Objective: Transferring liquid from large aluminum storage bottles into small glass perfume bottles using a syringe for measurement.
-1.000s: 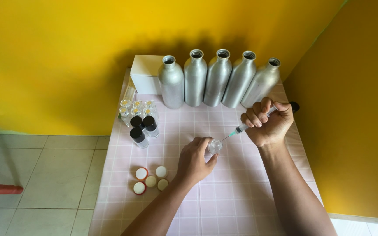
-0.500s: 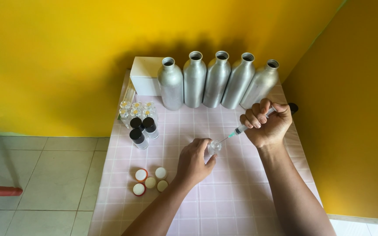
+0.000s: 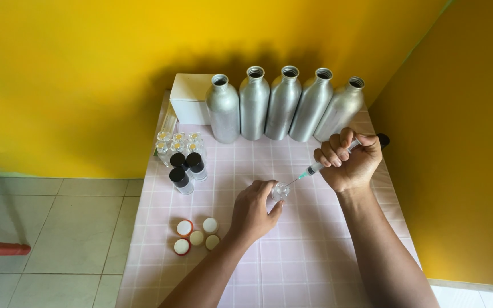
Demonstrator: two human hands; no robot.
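Left hand [image 3: 253, 208] was closed around a small glass vial [image 3: 281, 190] standing on the pink checked table [image 3: 315, 262]. Right hand [image 3: 349, 162] was fisted on a syringe [image 3: 323, 164], its needle tip at the vial's mouth. Likely risks: the narrow mouth left little margin, so a tremor could send liquid over the rim, or the needle could jab a left fingertip. Five open metal bottles [image 3: 283, 102] stood near behind; an elbow swing could topple them.

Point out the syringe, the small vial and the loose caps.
syringe [image 3: 316, 167]: head view, barrel just ahead of the right hand's fingers.
small vial [image 3: 281, 190]: head view, its open top.
loose caps [image 3: 197, 237]: head view, middle cap of the cluster.
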